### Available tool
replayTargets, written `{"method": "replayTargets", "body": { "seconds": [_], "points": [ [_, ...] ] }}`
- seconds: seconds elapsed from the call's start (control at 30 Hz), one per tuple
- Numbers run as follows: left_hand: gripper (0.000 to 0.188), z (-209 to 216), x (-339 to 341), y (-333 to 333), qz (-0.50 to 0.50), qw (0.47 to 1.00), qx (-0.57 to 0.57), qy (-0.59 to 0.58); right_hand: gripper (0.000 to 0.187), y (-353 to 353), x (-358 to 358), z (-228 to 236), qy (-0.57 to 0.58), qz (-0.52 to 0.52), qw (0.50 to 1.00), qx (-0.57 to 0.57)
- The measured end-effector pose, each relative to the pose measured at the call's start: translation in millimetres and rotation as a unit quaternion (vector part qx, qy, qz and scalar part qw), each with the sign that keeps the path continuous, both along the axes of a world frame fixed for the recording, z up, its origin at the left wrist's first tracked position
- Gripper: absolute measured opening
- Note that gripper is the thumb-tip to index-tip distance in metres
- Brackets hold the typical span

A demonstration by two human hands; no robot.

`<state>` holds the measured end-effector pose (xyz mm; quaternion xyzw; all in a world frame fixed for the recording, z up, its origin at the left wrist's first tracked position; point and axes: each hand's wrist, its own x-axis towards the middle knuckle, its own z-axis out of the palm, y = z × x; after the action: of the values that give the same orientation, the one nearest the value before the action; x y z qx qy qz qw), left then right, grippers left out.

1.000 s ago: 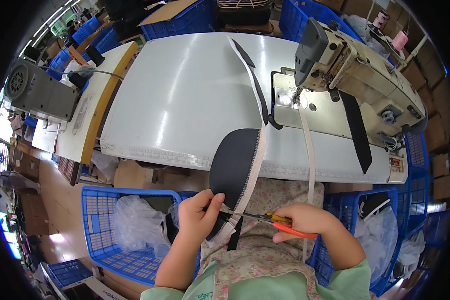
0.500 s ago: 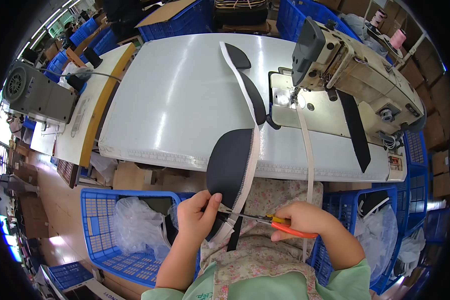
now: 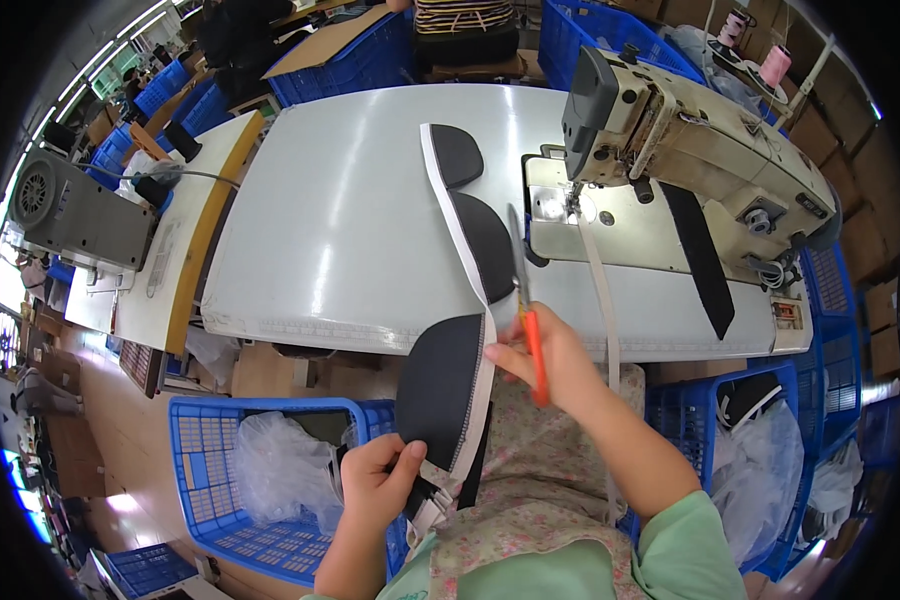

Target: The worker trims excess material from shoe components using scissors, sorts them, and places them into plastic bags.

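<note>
A chain of rounded black fabric panels, joined by a white strip [image 3: 447, 205], runs from the table over its front edge. My left hand [image 3: 378, 475] is closed on the lower corner of the nearest black panel [image 3: 440, 375]. More black pieces bunch under that hand, partly hidden. My right hand [image 3: 550, 360] grips scissors [image 3: 535, 350] by the orange handle, the blades pointing away over the table. Its thumb and fingertips are at the white strip's edge beside the panel. Two farther panels, one mid-size [image 3: 484, 245] and one small [image 3: 457, 157], lie flat on the table.
A sewing machine [image 3: 700, 135] stands at the right of the white table [image 3: 320, 220]. Pale tape [image 3: 598, 275] trails from its needle over the front edge. A black strip [image 3: 698, 260] lies beneath its arm. Blue baskets [image 3: 192, 480] with plastic bags flank my lap.
My right hand has swung the scissors up and left from my lap to the table edge, turning the blades away from me. The panel chain has slid nearer with my left hand.
</note>
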<state>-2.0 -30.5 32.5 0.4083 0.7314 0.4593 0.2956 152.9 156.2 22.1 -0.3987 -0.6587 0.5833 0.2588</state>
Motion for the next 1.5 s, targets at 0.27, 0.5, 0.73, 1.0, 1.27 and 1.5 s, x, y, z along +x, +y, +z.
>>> {"method": "replayTargets", "body": {
  "seconds": [0.27, 0.5, 0.73, 1.0, 1.27, 1.5],
  "points": [
    [0.039, 9, -23, 16, 0.088, 0.995, 0.013, 0.035, 0.022, -32, -21, -16, 0.018, -0.017, 0.999, 0.021],
    [0.046, -20, -9, 68, 0.05, 0.979, 0.166, 0.108, 0.028, -75, -13, -27, 0.011, 0.042, 0.999, 0.021],
    [0.059, -35, -11, 62, 0.058, 0.991, 0.116, 0.03, 0.02, -82, -13, -33, 0.051, 0.025, 0.998, -0.014],
    [0.069, -20, -6, 44, -0.015, 0.998, 0.059, 0.023, 0.025, -55, -16, 2, -0.003, 0.009, 0.999, 0.053],
    [0.037, -21, -4, 47, 0.029, 0.996, 0.072, -0.044, 0.023, -60, -19, -5, 0.182, 0.018, 0.971, -0.157],
    [0.025, -30, -3, 56, 0.028, 0.986, 0.003, -0.161, 0.027, -59, -8, -26, 0.188, -0.007, 0.969, -0.162]
  ]
}}
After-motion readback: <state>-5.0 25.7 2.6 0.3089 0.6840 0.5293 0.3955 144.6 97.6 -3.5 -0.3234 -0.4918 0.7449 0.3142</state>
